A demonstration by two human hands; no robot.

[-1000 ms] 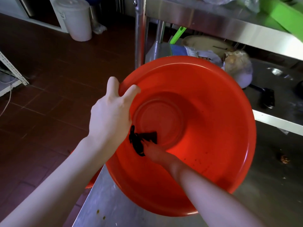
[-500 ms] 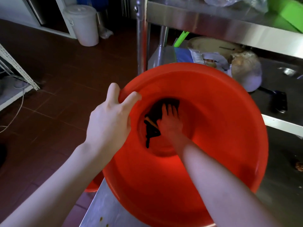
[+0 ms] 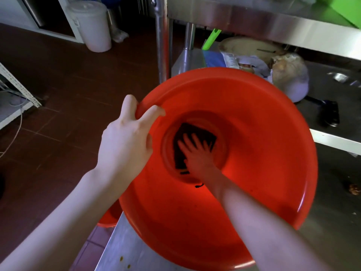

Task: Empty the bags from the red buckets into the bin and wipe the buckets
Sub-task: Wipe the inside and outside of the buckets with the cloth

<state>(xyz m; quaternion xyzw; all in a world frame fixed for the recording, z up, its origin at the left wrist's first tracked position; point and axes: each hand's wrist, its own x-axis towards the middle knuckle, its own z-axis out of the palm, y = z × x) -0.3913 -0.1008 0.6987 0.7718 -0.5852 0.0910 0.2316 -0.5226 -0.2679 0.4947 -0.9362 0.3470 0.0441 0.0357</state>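
Observation:
A large red bucket [image 3: 263, 145] stands tilted toward me on the steel table [image 3: 136, 251]. My left hand [image 3: 125, 145] grips its left rim, thumb outside and fingers hooked over the edge. Deep inside, my right hand [image 3: 197, 153] presses flat with spread fingers on a dark cloth [image 3: 195, 132] spread over the bucket's bottom. A small dark scrap [image 3: 199, 185] lies on the inner wall below the wrist.
A second red bucket [image 3: 109, 218] peeks out below the table's left edge. A white lidded bin [image 3: 91, 24] stands on the brown tiled floor at the back left. A lower steel shelf [image 3: 332, 98] behind the bucket holds bagged items, a green handle and a black tool.
My right hand has gone from the near wall down to the bucket's bottom, and the bunched cloth now lies spread flat under my fingers. My left hand's hold on the rim is unchanged.

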